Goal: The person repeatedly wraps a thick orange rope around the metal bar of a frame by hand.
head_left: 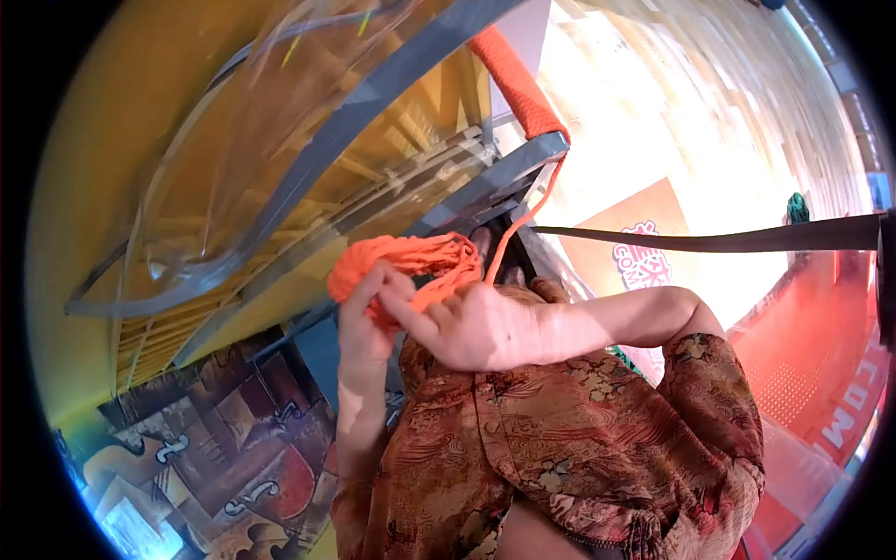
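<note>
A looped bundle of bright orange cord (369,257) is held in front of my chest. My left hand (367,313) is closed around its left side, the thumb and fingers pressed on the strands. My right hand (481,327) is curled closed against the lower right of the bundle; its fingertips are partly hidden. From beside my right hand a single orange strand (525,219) climbs to a grey metal frame (504,168). There it meets a bar tightly wrapped in orange cord (523,86).
A black strap (709,242) stretches across to the right. Clear curved plastic (215,280) and yellow slats (154,345) lie to the left. An orange printed mat (597,229) is on the wooden floor, with dark green cord (797,207) farther right. A red panel (793,336) stands at the right.
</note>
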`<action>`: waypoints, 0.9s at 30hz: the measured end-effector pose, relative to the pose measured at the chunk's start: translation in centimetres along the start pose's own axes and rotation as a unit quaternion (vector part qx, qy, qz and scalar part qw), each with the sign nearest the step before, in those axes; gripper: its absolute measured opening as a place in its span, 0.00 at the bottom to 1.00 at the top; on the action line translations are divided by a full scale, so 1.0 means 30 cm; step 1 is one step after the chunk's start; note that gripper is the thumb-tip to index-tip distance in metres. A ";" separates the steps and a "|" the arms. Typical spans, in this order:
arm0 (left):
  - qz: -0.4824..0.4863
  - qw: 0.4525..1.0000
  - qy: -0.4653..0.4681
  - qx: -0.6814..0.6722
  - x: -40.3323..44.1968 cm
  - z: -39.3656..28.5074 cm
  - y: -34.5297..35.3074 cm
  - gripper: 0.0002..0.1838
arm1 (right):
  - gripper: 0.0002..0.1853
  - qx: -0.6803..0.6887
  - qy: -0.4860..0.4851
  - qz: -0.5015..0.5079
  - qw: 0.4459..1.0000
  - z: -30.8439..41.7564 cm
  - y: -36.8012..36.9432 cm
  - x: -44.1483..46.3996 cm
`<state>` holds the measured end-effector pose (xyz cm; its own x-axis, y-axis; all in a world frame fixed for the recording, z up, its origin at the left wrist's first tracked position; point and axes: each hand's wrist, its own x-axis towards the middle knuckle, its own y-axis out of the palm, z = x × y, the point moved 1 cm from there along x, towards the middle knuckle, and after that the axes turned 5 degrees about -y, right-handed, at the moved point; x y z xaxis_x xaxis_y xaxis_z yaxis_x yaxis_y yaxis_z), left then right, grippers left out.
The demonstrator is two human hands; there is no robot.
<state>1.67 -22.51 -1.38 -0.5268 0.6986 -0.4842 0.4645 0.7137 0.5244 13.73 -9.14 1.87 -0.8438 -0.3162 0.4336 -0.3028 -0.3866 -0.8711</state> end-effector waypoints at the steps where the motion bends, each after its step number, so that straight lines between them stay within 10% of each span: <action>1: 0.031 0.999 0.030 0.019 -0.012 -0.012 -0.030 0.15 | 0.29 0.039 -0.021 -0.063 0.997 0.013 -0.001 -0.017; 5: 0.089 0.973 0.056 -0.208 -0.064 -0.123 -0.074 0.11 | 0.24 0.128 -0.026 -0.068 0.989 -0.022 0.000 -0.085; 8: 0.015 0.954 0.179 -0.240 -0.111 -0.171 -0.180 0.11 | 0.08 -0.027 0.018 0.181 0.983 -0.161 -0.012 -0.158; 9: 0.064 0.874 0.145 -0.459 -0.139 -0.201 -0.156 0.11 | 0.11 0.006 0.102 0.192 0.976 -0.227 0.011 -0.194; 10: 0.131 0.919 0.128 -0.349 -0.160 -0.226 -0.188 0.11 | 0.06 0.083 0.240 0.210 0.944 -0.288 -0.039 -0.188; 14: 0.119 0.910 0.168 -0.361 -0.232 -0.274 -0.350 0.13 | 0.08 -0.120 0.277 -0.165 0.939 -0.510 -0.218 -0.308; 21: 0.021 0.941 0.217 -0.258 -0.185 -0.253 -0.552 0.14 | 0.09 0.161 0.363 -0.167 0.902 -0.561 -0.129 -0.228; 27: -0.182 0.911 0.313 -0.200 -0.114 -0.317 -0.601 0.15 | 0.21 0.324 0.238 -0.186 0.897 -0.643 -0.074 -0.097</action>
<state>-11.67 -38.27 -2.52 -0.9546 0.1651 -0.2481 -0.0515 0.7286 0.6830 8.31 9.36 -1.90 -0.8780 0.2847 0.3848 -0.4116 -0.8595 -0.3031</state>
